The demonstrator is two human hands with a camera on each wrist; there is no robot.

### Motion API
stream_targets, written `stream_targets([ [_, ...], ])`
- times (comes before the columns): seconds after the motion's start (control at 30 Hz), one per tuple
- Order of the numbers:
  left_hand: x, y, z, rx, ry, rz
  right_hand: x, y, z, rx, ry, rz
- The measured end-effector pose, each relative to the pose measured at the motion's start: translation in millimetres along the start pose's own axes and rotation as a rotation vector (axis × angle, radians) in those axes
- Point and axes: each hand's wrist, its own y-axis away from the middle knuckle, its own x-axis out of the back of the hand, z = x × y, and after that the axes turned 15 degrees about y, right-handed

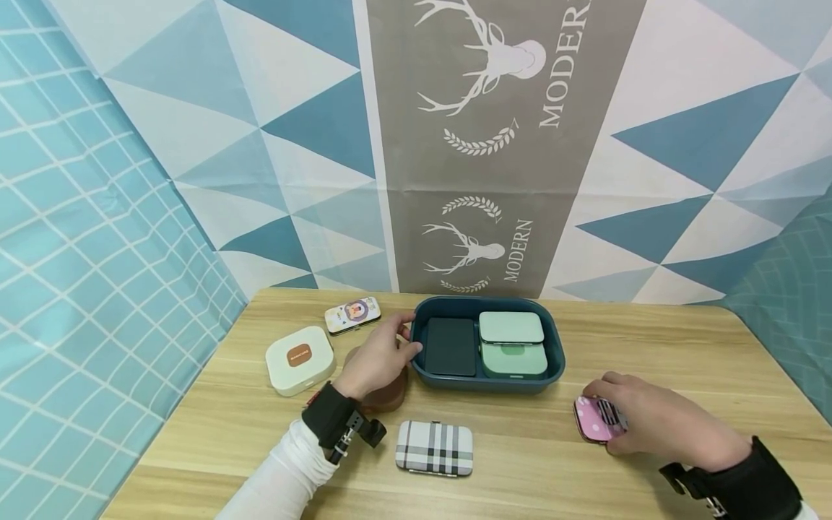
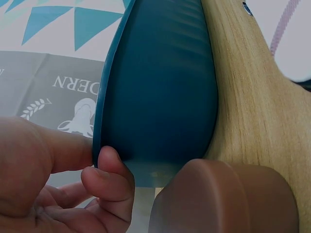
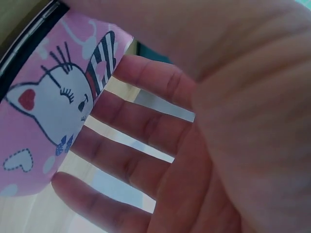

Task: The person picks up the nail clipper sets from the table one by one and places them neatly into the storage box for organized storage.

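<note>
Blue tray (image 1: pixel 422 375) sits near the middle of the wooden table (image 1: pixel 650 339), toward the back edge; it is the biggest item on the surface. Inside it lie a dark case (image 1: pixel 450 346) on the left and two pale green cases on the right, the upper green case (image 1: pixel 510 326) stacked partly over the lower green case (image 1: pixel 513 359). The left hand (image 1: pixel 380 356) grasps the tray's left rim: the left wrist view shows a thumb and a curled finger (image 2: pixel 109 177) pinching the thin blue edge (image 2: pixel 155 87). Just below that hand a brown round case (image 1: pixel 386 396) rests on the table, close against the tray's outer wall.

Left of the hand stands a cream square case (image 1: pixel 300 359) with a brown label. In front of the tray, nearer the person, lies a plaid case (image 1: pixel 434 448). Behind the cream one, near the back edge, lies a small cartoon-printed case (image 1: pixel 352 315).

Right of the tray, well apart from it, the right hand (image 1: pixel 650 422) covers a pink case (image 1: pixel 594 420) printed with a white cat face (image 3: pixel 48 104). Its thumb lies along the case's far edge, and the fingers (image 3: pixel 141 121) seem to reach under it, spread and only slightly bent, though the close wrist view makes the contact hard to judge. The case appears tipped up off the table on one side.
</note>
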Motion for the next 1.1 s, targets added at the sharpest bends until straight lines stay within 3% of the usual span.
stream_targets([
  [0.6,0.7,0.0,0.1,0.001,0.009,0.002,1.9,1.0,-1.5,0.05,0.026,0.017],
  [1.1,0.9,0.5,0.0,0.007,0.017,-0.001,3.7,4.8,0.5,0.057,0.07,0.091],
])
